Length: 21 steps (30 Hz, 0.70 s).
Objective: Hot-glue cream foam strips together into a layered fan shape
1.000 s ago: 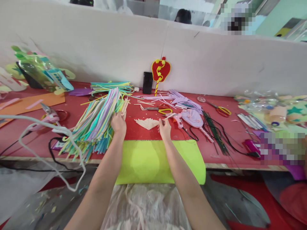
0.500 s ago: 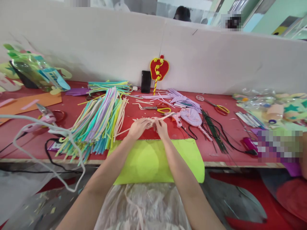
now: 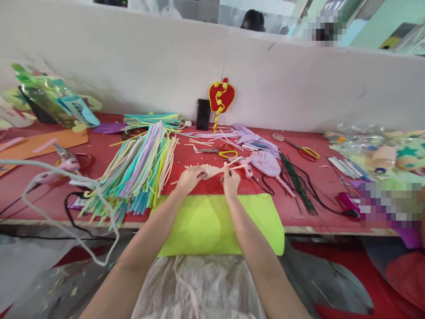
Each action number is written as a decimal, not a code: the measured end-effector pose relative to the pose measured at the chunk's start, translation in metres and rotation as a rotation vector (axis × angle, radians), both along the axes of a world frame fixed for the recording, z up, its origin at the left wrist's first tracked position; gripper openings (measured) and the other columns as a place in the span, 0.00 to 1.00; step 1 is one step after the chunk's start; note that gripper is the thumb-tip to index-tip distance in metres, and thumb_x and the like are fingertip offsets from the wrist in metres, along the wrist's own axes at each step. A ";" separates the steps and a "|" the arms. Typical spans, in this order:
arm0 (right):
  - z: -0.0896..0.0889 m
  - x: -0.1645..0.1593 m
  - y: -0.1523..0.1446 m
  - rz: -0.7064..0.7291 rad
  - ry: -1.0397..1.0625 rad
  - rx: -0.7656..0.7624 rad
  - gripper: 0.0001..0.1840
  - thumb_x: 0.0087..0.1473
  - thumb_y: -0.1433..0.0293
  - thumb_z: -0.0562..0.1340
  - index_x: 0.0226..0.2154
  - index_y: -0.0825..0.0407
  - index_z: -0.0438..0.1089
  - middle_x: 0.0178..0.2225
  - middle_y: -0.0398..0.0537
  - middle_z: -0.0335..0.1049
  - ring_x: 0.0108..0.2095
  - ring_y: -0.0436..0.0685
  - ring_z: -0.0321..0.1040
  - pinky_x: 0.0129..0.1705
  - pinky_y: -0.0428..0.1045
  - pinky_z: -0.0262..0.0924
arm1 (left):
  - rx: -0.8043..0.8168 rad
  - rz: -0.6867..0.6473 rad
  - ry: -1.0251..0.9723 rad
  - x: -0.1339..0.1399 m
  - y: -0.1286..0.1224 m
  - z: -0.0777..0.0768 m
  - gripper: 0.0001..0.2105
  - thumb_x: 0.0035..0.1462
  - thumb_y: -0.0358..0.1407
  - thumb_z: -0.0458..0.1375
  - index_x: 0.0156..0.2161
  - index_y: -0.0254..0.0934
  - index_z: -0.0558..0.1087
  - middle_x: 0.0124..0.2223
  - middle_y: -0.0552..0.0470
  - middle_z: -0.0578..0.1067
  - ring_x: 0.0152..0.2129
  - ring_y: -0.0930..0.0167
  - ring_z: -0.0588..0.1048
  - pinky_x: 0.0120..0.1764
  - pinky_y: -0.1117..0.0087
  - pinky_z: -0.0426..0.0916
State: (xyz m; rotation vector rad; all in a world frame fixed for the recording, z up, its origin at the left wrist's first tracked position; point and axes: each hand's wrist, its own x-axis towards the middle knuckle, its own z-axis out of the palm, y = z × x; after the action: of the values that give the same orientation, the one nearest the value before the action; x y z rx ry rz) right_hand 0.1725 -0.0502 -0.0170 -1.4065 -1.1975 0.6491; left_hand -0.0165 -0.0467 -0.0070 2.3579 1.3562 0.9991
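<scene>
A cream piece woven from pipe cleaners (image 3: 212, 171) lies over the red mat, with loose strands at its right end. My left hand (image 3: 191, 177) is closed on its left part. My right hand (image 3: 231, 178) pinches cream strands at the right end between thumb and fingertips. Just right of it are a pink glue gun (image 3: 246, 168) and a round lilac pipe-cleaner piece (image 3: 264, 163) with a twisted stem. Pliers with yellow and red handles (image 3: 217, 152) rest beyond my hands.
A big bundle of pastel pipe cleaners (image 3: 139, 168) stands left of my hands. A lime-green cloth (image 3: 215, 226) hangs over the front edge. A black phone (image 3: 203, 114) and a red fan-shaped ornament (image 3: 222, 96) lean at the back wall. Scissors (image 3: 303, 150) and green wires (image 3: 297, 186) lie right.
My right hand has shifted slightly right, away from my left hand, so more of the woven cream piece shows between them. The left hand has stayed nearly in place.
</scene>
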 end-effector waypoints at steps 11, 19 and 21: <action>-0.003 -0.010 -0.006 0.332 -0.312 0.177 0.12 0.57 0.59 0.59 0.38 0.48 0.72 0.36 0.48 0.75 0.34 0.56 0.71 0.39 0.49 0.64 | -0.001 -0.088 -0.068 0.004 0.004 -0.007 0.05 0.58 0.32 0.58 0.39 0.39 0.76 0.38 0.52 0.78 0.37 0.70 0.75 0.43 0.70 0.68; -0.008 0.013 -0.002 0.538 -0.360 0.239 0.10 0.56 0.62 0.61 0.38 0.47 0.74 0.38 0.47 0.76 0.38 0.56 0.72 0.44 0.51 0.66 | -0.007 -0.115 -0.133 0.003 0.005 -0.011 0.05 0.58 0.35 0.59 0.38 0.38 0.76 0.37 0.50 0.78 0.36 0.69 0.75 0.42 0.67 0.69; -0.009 0.016 -0.002 0.532 -0.361 0.239 0.09 0.55 0.62 0.61 0.37 0.48 0.74 0.37 0.48 0.75 0.37 0.56 0.72 0.43 0.51 0.66 | -0.016 -0.154 -0.134 0.004 0.004 -0.008 0.05 0.58 0.36 0.59 0.37 0.38 0.76 0.37 0.50 0.78 0.36 0.69 0.75 0.42 0.68 0.69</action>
State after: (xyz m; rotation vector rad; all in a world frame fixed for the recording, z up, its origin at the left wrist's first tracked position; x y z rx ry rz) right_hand 0.1885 -0.0522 -0.0263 -1.0274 -1.9044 0.5968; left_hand -0.0127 -0.0424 -0.0155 2.2979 1.1130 1.0746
